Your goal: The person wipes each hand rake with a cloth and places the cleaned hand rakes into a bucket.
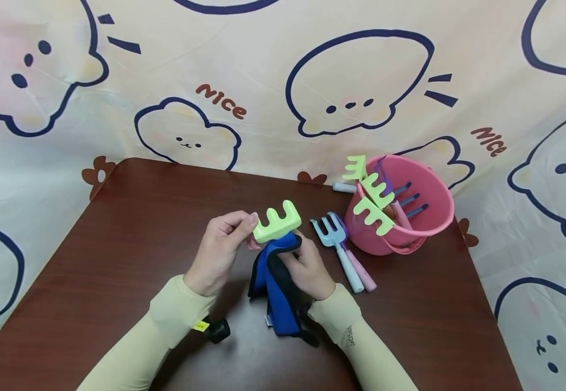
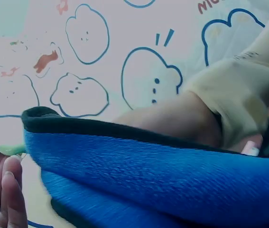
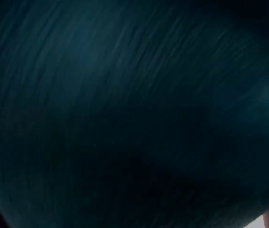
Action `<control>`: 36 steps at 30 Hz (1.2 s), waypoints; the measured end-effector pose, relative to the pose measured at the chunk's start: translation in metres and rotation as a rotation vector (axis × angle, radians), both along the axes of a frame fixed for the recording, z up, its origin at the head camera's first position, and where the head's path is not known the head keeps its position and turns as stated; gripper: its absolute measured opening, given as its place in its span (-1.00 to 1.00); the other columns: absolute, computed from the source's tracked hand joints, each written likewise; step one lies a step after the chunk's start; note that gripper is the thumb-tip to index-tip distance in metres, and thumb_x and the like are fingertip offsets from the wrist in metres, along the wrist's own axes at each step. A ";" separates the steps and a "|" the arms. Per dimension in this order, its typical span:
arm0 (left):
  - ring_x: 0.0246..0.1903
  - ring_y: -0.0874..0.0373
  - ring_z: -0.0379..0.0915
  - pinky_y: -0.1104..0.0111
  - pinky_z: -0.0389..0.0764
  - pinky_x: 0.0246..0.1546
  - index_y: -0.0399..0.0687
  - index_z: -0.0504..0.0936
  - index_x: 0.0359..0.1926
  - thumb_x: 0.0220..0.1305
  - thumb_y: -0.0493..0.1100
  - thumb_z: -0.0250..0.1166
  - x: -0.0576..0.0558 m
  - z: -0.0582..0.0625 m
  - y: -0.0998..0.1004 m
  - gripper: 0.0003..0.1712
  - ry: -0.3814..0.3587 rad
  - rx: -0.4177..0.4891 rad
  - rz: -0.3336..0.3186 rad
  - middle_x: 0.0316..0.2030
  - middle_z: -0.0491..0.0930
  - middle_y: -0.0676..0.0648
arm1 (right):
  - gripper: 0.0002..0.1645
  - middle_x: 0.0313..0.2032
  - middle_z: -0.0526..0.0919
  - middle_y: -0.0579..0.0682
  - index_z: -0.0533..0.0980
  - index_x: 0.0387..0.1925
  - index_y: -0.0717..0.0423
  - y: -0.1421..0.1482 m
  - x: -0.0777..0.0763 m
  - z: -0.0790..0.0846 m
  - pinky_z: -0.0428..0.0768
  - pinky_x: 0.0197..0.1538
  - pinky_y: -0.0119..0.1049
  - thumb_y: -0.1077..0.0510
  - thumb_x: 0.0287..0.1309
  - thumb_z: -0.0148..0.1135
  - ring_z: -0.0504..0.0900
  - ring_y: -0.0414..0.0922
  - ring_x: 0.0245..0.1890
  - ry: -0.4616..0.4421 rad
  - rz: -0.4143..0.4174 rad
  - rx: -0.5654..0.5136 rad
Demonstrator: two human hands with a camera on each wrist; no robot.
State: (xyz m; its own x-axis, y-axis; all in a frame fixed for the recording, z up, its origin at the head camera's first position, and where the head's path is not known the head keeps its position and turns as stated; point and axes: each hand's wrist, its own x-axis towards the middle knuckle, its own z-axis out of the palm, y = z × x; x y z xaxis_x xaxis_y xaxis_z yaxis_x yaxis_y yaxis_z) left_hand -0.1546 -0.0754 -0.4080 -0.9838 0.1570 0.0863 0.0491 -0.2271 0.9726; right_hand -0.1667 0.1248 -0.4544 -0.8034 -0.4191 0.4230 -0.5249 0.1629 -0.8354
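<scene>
My left hand [image 1: 221, 247] pinches one end of a light green toy rake [image 1: 278, 224], its short prongs facing up. Just below the rake, my right hand [image 1: 309, 266] grips a blue cloth [image 1: 283, 298] with black edging, which hangs down in folds and overlaps the rake's underside. In the left wrist view the blue cloth [image 2: 148, 175] stretches across the lower half, with my left fingers [image 2: 13, 190] at the far left beside a sliver of green. Dark, blurred cloth [image 3: 125, 104] fills nearly all of the right wrist view, hiding the right fingers.
A pink bucket [image 1: 436, 190] stands at the back right, with several green rakes [image 1: 378, 190] and other toy tools at its rim. Beside it lie a light blue fork [image 1: 339, 244] and a tool with a pink handle [image 1: 363, 271]. A patterned curtain [image 1: 263, 65] rises behind the brown table [image 1: 165, 190].
</scene>
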 end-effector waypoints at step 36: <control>-0.44 0.12 0.51 0.48 0.58 -0.33 -0.35 0.68 -0.19 0.57 -0.23 0.11 -0.019 0.032 -0.066 -0.71 0.200 0.784 0.112 -0.32 0.59 -0.13 | -0.65 -0.09 0.75 0.05 0.79 -0.19 0.01 0.060 -0.012 0.016 0.62 -0.18 -0.14 0.43 0.00 0.50 0.61 0.01 -0.14 0.779 -0.345 0.614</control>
